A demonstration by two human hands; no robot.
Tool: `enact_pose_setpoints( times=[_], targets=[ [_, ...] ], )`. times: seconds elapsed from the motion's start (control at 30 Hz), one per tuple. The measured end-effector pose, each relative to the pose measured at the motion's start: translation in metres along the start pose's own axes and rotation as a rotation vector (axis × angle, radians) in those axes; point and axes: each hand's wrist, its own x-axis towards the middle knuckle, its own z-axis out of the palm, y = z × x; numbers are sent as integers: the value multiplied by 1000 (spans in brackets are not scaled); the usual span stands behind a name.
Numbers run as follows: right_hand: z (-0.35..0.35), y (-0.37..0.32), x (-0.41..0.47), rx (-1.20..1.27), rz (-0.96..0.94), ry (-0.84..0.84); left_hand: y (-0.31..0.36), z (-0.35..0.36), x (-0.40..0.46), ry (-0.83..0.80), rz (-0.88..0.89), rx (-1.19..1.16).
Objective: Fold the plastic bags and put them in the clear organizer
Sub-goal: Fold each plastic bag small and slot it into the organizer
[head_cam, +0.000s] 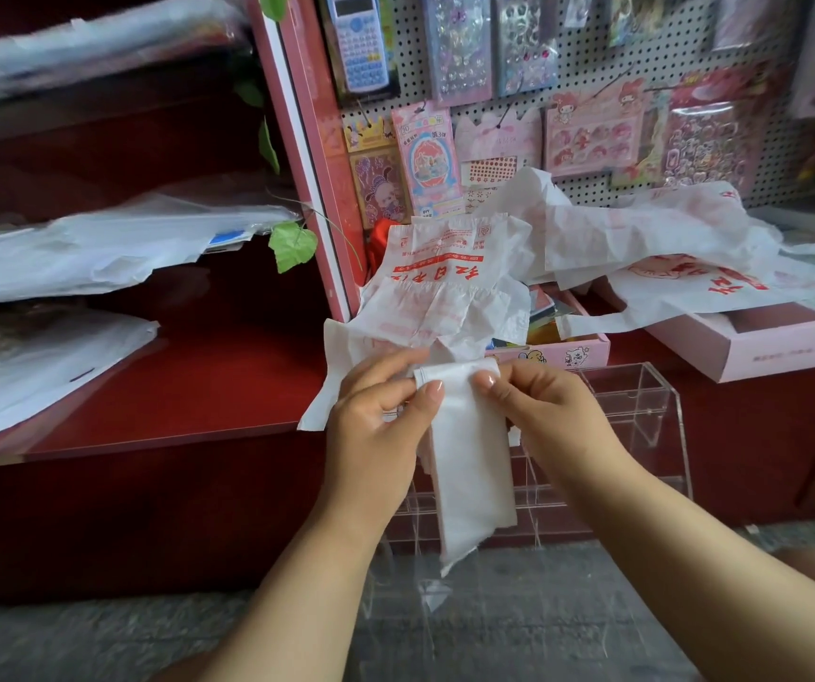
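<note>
Both hands, left hand [386, 411] and right hand [538, 401], pinch the top corners of a bag [469, 465] folded into a hanging strip above the clear organizer [642, 401], so folding seems underway; next, shorter folds, then tucking it inside.

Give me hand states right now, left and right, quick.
Left hand: closed, pinching the top left edge of the folded plastic bag.
Right hand: closed, pinching the top right edge of the same bag.
</note>
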Motion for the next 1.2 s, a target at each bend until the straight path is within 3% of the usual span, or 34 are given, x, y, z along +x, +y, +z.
enact_pose_setpoints(
  times=[0.17,0.33,0.63,0.93,1.2],
  targets=[
    [-3,-3,-1,31,6,43,8,0,-1,-44,8,-18],
    [-8,2,4,15,6,56,9,5,2,-35,-186,-149],
    [-14,7,8,-14,22,73,11,23,1,-38,-378,-494],
    [-12,18,15,-40,38,90,6,28,2,30,-452,-541],
    [-13,22,12,108,232,-284,6,22,5,11,-425,-562]
  ],
)
